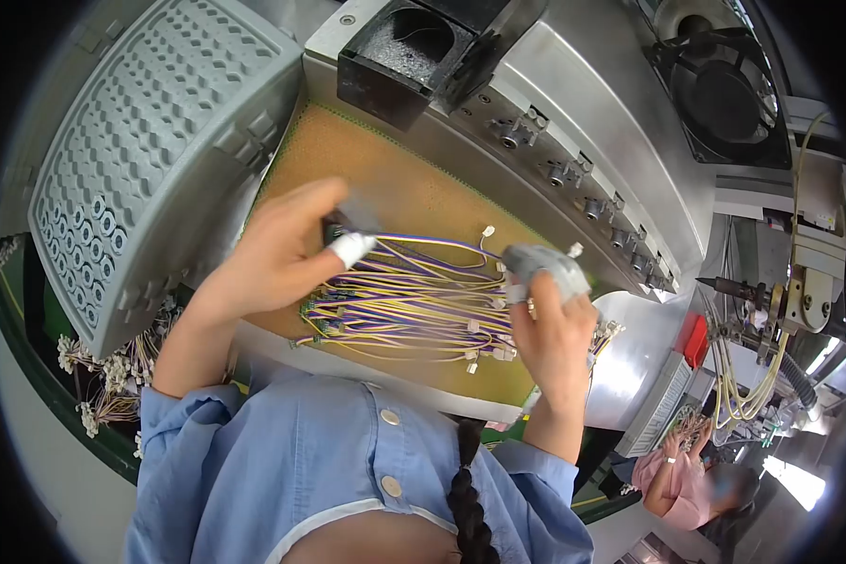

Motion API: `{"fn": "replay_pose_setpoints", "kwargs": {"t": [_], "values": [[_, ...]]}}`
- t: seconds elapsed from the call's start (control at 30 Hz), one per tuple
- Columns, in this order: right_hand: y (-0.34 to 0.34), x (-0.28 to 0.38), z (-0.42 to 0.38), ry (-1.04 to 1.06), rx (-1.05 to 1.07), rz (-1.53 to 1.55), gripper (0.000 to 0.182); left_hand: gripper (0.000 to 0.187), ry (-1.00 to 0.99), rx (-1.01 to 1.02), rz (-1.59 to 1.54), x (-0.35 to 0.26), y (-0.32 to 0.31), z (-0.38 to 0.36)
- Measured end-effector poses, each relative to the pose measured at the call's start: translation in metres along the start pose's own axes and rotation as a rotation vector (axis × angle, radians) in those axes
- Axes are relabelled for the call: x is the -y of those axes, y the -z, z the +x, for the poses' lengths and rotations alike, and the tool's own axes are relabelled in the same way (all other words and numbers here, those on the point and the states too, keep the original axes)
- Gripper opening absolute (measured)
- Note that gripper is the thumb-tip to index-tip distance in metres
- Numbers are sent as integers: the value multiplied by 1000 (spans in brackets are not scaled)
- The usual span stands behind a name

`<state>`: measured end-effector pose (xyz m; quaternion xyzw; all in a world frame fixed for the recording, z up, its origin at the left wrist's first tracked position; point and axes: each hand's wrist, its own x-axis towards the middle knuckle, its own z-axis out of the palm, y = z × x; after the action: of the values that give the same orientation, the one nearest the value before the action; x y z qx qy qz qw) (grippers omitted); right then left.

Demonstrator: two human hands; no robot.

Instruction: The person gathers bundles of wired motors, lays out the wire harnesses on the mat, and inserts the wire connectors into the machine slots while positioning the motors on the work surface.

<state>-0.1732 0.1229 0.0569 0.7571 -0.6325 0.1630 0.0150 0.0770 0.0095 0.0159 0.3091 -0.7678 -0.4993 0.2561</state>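
My left hand [277, 246] is closed in a pinch at the left end of a purple, yellow and white wire harness [432, 242]. Its thumb wears a white finger cover, its forefinger a grey one; motion smears the fingertips. From there the harness runs across to my right hand [553, 329], whose grey-covered fingers close near its right end. White connectors [498, 353] show about those fingers; the exact grip there is partly hidden. Under both hands lies a spread bundle of similar harnesses [404, 305], with small green ends at left, on a tan mat [395, 169].
A grey perforated tray [174, 89] holding several round metal parts stands at left. Behind the mat is a metal machine [592, 103] with a row of small fixtures and a black box [395, 70]. More harnesses [113, 376] hang at lower left. Another person [681, 479] works at lower right.
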Motion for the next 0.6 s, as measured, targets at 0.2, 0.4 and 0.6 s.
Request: {"fn": "replay_pose_setpoints", "kwargs": {"t": [0.2,0.4,0.6], "values": [[1,21,23,-82,3,143,21,30,-241,-288,211,-8,-17,-14],[-15,57,48,142,378,233,12,30,-142,-400,508,-17,-3,-33],[6,46,53,-446,324,792,8,37,422,-501,1476,17,164,-108]]}}
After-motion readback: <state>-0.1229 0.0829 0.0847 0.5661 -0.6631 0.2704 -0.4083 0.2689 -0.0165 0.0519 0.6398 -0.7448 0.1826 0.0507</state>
